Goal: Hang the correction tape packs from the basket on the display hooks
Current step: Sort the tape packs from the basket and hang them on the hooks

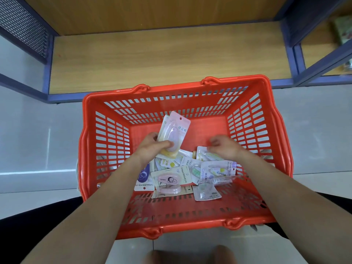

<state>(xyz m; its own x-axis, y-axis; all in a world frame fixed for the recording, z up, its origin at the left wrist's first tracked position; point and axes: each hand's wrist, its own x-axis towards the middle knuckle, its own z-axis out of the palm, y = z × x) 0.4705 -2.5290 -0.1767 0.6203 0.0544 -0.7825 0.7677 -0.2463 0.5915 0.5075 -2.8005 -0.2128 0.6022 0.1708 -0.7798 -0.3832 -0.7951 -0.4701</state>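
A red plastic basket stands on the floor below me. Several correction tape packs lie in a loose heap on its bottom. My left hand is inside the basket, shut on a small stack of packs, a pink-and-lilac one on top and a yellow one under it, held tilted above the heap. My right hand is blurred, fingers curled down over a white and green pack at the right of the heap; whether it grips that pack is unclear. No display hooks are in view.
Behind the basket runs a low wooden shelf in a blue metal frame. A perforated metal side panel is at the upper left. A second shelf unit with some goods is at the upper right. Pale tiled floor surrounds the basket.
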